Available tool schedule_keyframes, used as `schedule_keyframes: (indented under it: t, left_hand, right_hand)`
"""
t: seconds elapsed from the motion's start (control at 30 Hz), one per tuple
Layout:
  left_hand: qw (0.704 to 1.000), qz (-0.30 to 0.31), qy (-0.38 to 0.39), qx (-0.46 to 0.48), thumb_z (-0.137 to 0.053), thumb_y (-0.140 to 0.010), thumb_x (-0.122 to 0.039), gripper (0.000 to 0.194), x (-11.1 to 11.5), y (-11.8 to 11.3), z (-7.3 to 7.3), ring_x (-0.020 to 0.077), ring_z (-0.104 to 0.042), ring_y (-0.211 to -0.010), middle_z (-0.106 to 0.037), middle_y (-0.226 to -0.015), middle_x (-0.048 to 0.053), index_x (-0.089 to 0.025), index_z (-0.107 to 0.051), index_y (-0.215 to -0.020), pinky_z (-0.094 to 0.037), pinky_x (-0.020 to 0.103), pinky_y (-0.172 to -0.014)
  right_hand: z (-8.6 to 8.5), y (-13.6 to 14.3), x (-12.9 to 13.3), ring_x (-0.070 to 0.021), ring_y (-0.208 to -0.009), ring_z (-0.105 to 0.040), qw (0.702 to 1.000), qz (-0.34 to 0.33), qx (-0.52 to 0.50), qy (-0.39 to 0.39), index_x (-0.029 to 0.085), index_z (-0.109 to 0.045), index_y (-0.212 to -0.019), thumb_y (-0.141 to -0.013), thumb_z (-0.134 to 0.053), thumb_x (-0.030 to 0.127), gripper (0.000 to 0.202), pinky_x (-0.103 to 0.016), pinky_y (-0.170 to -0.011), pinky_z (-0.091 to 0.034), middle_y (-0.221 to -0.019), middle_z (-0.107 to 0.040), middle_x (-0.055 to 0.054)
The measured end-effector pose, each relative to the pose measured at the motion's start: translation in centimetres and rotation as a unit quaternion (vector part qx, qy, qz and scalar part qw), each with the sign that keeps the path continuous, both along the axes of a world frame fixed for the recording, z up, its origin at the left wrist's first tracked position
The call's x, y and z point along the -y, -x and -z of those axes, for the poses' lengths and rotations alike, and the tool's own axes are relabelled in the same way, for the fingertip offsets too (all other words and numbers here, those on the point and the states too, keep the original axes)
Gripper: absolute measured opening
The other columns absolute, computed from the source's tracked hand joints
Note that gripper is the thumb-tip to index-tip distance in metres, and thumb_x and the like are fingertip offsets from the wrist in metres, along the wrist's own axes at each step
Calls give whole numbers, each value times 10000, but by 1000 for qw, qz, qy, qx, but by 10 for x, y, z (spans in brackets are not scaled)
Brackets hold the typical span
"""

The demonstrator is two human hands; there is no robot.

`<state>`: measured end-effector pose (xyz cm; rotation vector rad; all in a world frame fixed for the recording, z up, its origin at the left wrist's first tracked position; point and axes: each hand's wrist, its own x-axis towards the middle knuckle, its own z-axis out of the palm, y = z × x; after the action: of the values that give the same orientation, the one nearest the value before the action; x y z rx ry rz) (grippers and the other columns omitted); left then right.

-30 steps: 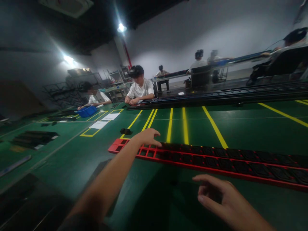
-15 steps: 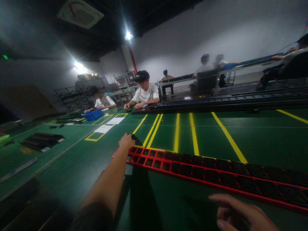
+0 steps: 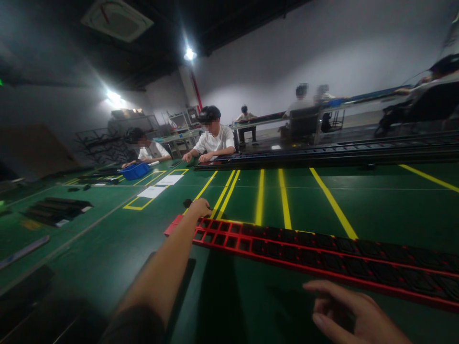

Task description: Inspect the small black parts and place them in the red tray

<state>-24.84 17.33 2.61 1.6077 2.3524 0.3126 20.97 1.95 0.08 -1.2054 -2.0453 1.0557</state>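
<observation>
While the right hand (image 3: 358,310) hangs open near the tray (image 3: 173,225) on the table (image 3: 107,267), the left hand (image 3: 199,208) has moved from the black parts (image 3: 187,203) to the tray's far edge; its grip I cannot tell.

Clock face centred on the view: a blue bin (image 3: 135,171) and two white sheets (image 3: 151,192) are seen on the green tabletop (image 3: 118,227) toward nine o'clock; dark strips (image 3: 57,210) are grouped between eight and nine. A ceiling unit (image 3: 117,20) is mounted between ten and eleven. A lit lamp (image 3: 190,54) is seen at eleven, above a seated co-worker (image 3: 219,139). A black chair (image 3: 304,123) is placed at two; long dark rails (image 3: 322,155) are laid toward three.
</observation>
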Motion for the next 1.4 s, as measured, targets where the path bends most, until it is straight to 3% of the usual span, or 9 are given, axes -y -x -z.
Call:
schedule_keyframes:
  t: [0.17, 0.33, 0.47, 0.57, 0.67, 0.9, 1.1, 1.23, 1.4]
  left_hand:
    - [988, 30, -74, 129, -646, -976, -326, 312, 13, -32, -30, 234, -675, -1030, -659, -1224, 97, -156, -626, -1236, -594, 430, -868]
    - [929, 123, -177, 301, -652, -839, -48, 526, 62, -105, -51, 177, -696, -1073, -676, -1277, 107, -144, -553, -1346, -557, 319, -954]
    - [872, 202, -181, 408, -749, -757, -148, 525, 114, -173, -39, 207, -724, -1019, -738, -1158, 92, -159, -617, -1265, -575, 354, -922]
    - [796, 263, -170, 518, -844, -677, -187, 531, 139, -214, -21, 234, -719, -1023, -752, -1126, 85, -180, -669, -1178, -565, 401, -930]
    - [795, 295, -173, 501, -846, -661, -148, 495, 149, -241, -6, 239, -703, -1047, -752, -1115, 70, -198, -698, -1131, -543, 423, -963]
    - [809, 318, -224, 441, -752, -622, -66, 473, 158, -256, 14, 233, -682, -1014, -732, -1063, 46, -207, -734, -1073, -527, 390, -943]
    - [820, 299, -223, 435, -759, -633, -64, 505, 166, -253, 21, 229, -690, -999, -740, -1064, 36, -234, -734, -1108, -538, 386, -929]
    - [788, 305, -164, 510, -764, -701, -104, 647, 166, -251, 21, 243, -686, -1122, -727, -1220, 72, -242, -623, -1317, -519, 434, -1026]
    - [792, 320, -191, 484, -705, -769, -116, 495, 167, -252, 16, 240, -666, -1137, -689, -1218, 92, -234, -697, -1250, -524, 427, -1017]
  right_hand:
    - [-7, -1, 4, -225, -748, -778, 1000, 8, -10, -14, 287, -790, -1089, -805, -673, 354, 314, -273, -685, -609, -816, -804, -34]
    - [-15, 0, 7, -246, -775, -757, 998, 15, -68, 2, 290, -766, -1130, -824, -702, 344, 317, -330, -714, -601, -828, -789, -40]
    - [-20, 0, 10, -261, -834, -746, 988, 36, -141, 56, 271, -691, -1262, -824, -734, 356, 449, -375, -745, -607, -944, -780, -67]
    - [-23, -2, 12, -286, -976, -737, 973, 43, -205, 98, 267, -617, -1342, -821, -765, 392, 556, -420, -846, -592, -1083, -765, -95]
    - [-24, -2, 12, -303, -1080, -713, 954, 32, -272, 123, 272, -586, -1357, -803, -793, 407, 607, -463, -948, -544, -1124, -761, -102]
    - [-19, 1, 7, -275, -979, -717, 950, 48, -271, 146, 238, -698, -1121, -791, -805, 342, 362, -417, -884, -530, -993, -781, -63]
    - [-13, 0, 9, -233, -881, -686, 950, 59, -264, 159, 248, -662, -1091, -801, -807, 365, 345, -348, -783, -509, -920, -735, -21]
    - [-12, -2, 9, -174, -719, -625, 945, 24, -262, 192, 252, -583, -938, -809, -813, 404, 304, -287, -656, -464, -815, -670, 25]
    - [-11, 2, 11, -170, -708, -619, 930, 43, -280, 234, 262, -566, -1223, -826, -796, 394, 477, -307, -681, -477, -842, -691, 17]
